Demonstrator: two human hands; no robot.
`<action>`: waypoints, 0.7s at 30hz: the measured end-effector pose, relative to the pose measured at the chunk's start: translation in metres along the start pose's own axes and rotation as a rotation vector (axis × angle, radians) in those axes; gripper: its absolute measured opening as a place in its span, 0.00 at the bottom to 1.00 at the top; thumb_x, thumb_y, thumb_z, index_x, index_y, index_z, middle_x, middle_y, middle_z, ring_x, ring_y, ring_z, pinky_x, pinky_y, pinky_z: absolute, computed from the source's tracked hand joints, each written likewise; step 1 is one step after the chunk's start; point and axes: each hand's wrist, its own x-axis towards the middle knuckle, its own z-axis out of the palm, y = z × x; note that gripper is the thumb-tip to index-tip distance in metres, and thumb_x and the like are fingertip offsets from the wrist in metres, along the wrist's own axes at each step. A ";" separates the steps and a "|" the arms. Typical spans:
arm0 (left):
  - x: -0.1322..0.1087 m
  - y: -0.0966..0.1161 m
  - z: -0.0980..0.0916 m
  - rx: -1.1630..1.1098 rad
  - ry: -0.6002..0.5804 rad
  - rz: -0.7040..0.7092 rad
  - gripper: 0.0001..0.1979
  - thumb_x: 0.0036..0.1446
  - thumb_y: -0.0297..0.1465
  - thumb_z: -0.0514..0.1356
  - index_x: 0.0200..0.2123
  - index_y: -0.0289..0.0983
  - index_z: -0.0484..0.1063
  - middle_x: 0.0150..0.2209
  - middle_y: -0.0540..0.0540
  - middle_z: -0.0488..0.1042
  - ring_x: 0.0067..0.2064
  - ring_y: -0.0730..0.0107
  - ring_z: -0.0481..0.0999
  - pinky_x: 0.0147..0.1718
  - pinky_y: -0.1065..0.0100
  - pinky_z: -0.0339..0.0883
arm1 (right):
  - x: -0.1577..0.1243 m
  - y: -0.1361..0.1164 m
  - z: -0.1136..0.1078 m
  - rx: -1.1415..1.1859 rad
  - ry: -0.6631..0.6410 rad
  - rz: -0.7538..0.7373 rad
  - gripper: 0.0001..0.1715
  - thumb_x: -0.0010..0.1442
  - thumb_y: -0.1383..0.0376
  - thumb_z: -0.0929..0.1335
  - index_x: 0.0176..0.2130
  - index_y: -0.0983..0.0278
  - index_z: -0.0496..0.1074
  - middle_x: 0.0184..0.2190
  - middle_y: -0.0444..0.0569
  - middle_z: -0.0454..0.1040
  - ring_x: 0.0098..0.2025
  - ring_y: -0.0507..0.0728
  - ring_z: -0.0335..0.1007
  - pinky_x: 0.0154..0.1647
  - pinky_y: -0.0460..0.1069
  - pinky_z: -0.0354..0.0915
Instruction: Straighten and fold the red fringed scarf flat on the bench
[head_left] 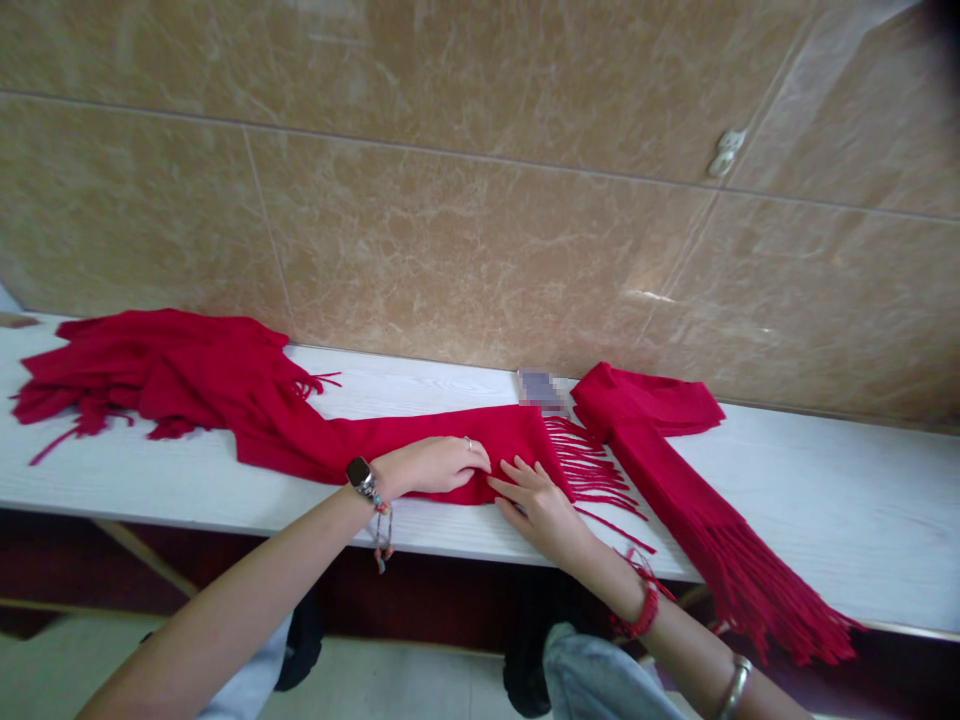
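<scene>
A red fringed scarf (pixel 525 430) lies stretched along the white bench, its tassels pointing right. My left hand (pixel 442 465) rests on the middle of this flat part, fingers loosely bent and spread over the cloth. Just to its right, my right hand (pixel 536 505) lies palm down near the fringed end with its fingers apart. Neither hand grips the fabric. Toward the left the cloth runs into a crumpled red heap (pixel 172 365); where one piece ends and another begins there, I cannot tell. A second red scarf (pixel 660 455), folded over, lies to the right, its fringe hanging past the front edge.
The long white bench (pixel 847 500) stands against a brown marbled tile wall (pixel 450 250). A small blurred card-like item (pixel 541 390) lies behind the tassels. A small pale fixture (pixel 726 152) sits on the wall. My legs are below the bench's front edge.
</scene>
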 end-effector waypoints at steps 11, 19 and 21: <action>0.002 -0.018 0.012 0.027 -0.101 -0.654 0.27 0.62 0.44 0.42 0.63 0.46 0.42 0.65 0.43 0.37 0.63 0.45 0.37 0.54 0.40 0.42 | -0.004 0.000 -0.003 -0.014 -0.040 -0.032 0.20 0.58 0.68 0.64 0.50 0.60 0.69 0.53 0.60 0.65 0.59 0.66 0.53 0.54 0.64 0.55; 0.026 -0.016 0.019 -0.015 -0.117 -0.294 0.23 0.64 0.40 0.38 0.62 0.49 0.44 0.65 0.50 0.40 0.64 0.60 0.39 0.57 0.49 0.41 | -0.003 -0.003 -0.006 -0.023 -0.041 -0.028 0.20 0.58 0.68 0.63 0.50 0.62 0.69 0.53 0.61 0.65 0.58 0.67 0.54 0.54 0.65 0.55; 0.026 -0.029 0.021 -0.001 -0.095 -0.394 0.24 0.63 0.43 0.38 0.62 0.48 0.43 0.65 0.48 0.40 0.64 0.59 0.40 0.57 0.49 0.40 | -0.004 -0.002 -0.006 -0.012 -0.034 -0.024 0.20 0.58 0.68 0.63 0.50 0.61 0.69 0.53 0.60 0.65 0.58 0.66 0.54 0.55 0.64 0.55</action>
